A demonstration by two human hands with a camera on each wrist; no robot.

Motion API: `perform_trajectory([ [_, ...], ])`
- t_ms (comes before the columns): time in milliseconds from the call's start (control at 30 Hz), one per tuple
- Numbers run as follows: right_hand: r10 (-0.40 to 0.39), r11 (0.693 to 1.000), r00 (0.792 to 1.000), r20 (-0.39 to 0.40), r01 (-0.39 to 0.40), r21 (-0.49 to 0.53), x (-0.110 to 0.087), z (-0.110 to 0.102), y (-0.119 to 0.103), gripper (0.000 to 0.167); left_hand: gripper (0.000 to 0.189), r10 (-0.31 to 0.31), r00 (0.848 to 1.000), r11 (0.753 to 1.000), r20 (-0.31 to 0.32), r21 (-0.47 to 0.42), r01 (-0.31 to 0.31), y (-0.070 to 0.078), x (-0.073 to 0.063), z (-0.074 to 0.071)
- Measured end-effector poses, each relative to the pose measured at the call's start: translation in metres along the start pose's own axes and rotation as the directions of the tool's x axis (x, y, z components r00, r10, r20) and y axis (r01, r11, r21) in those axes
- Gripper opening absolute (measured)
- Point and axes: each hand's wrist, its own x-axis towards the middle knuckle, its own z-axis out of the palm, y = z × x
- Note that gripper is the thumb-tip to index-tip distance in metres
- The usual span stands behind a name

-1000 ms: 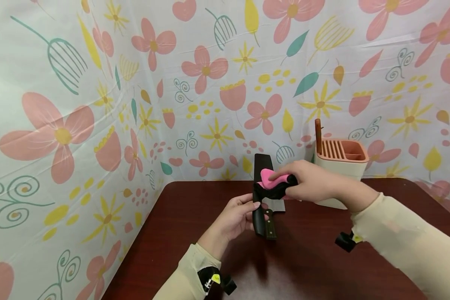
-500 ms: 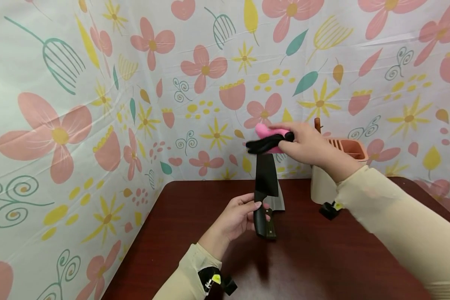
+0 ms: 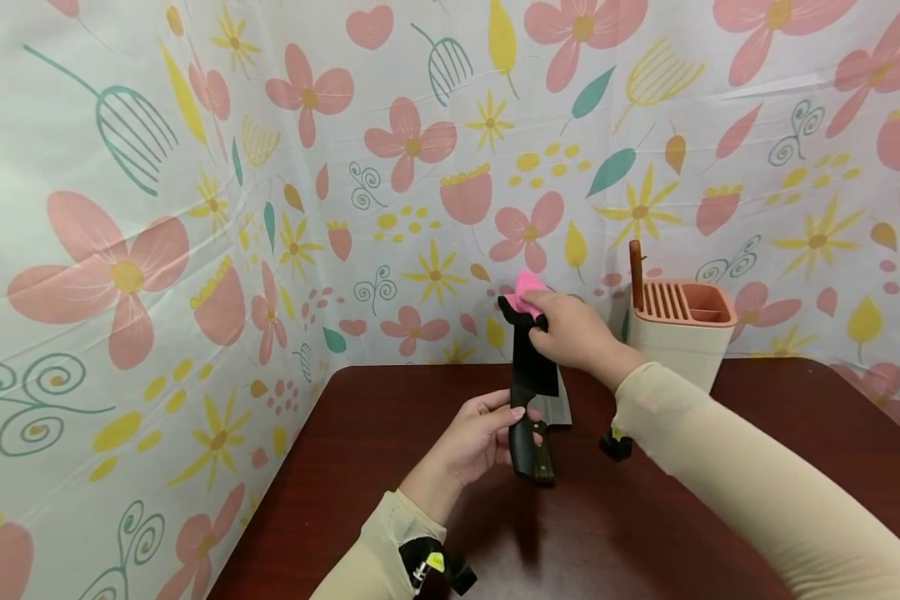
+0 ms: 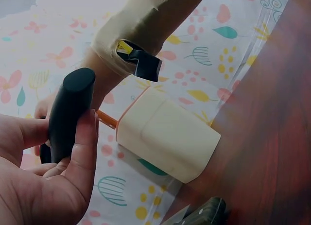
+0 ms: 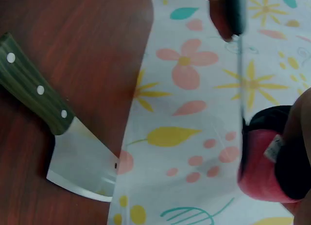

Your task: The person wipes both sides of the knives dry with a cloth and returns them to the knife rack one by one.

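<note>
My left hand [image 3: 471, 440] grips a black-bladed kitchen knife [image 3: 532, 371] by its black handle [image 4: 72, 115], blade pointing up and away above the table. A pink and black cloth [image 3: 525, 298] is bunched in my right hand [image 3: 573, 333], pressed near the blade's far end. In the right wrist view the blade appears edge-on, and the cloth [image 5: 257, 164] touches it. Below lies a cleaver [image 5: 85, 159] with a green-brown riveted handle, flat on the table; in the head view the raised knife partly covers it. The blade tip is hidden by the cloth and right hand.
A cream knife block [image 3: 678, 346] with an orange slotted top stands at the table's back right, a brown wooden handle [image 3: 636, 275] sticking up from it. Behind the dark red table [image 3: 645, 517] hangs a flower-patterned curtain [image 3: 420, 250], which also runs along the left side.
My right hand lifted the cloth off the lower blade, up above the knife, then brought it down onto the blade's far end. The left hand and knife have stayed nearly still.
</note>
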Motion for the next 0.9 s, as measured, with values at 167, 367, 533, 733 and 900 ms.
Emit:
perform_trajectory([
  [167, 0.013, 1.0, 0.996, 0.089, -0.011, -0.022, 0.001, 0.008, -0.003, 0.072, 0.046, 0.019, 1.0, 1.0, -0.005, 0.006, -0.019, -0.001, 0.001, 0.0],
  [367, 0.0, 1.0, 0.995, 0.103, 0.001, -0.015, -0.005, 0.008, -0.007, 0.067, 0.046, 0.041, 0.999, 0.999, -0.035, 0.001, -0.041, -0.002, 0.001, 0.001],
  [533, -0.025, 0.999, 0.992, 0.125, 0.028, -0.026, -0.012, 0.006, -0.016, 0.062, 0.046, 0.056, 0.995, 0.998, -0.085, -0.016, -0.058, -0.003, 0.002, 0.0],
  [733, -0.012, 0.999, 0.987, 0.161, 0.017, -0.034, -0.019, 0.006, -0.025, 0.061, 0.047, 0.047, 0.993, 0.999, -0.113, -0.019, -0.049, -0.002, 0.002, -0.002],
  [900, -0.025, 1.0, 0.986, 0.163, 0.026, -0.002, -0.031, 0.003, -0.034, 0.06, 0.045, 0.061, 0.99, 0.998, -0.124, -0.019, -0.063, -0.001, 0.002, -0.003],
])
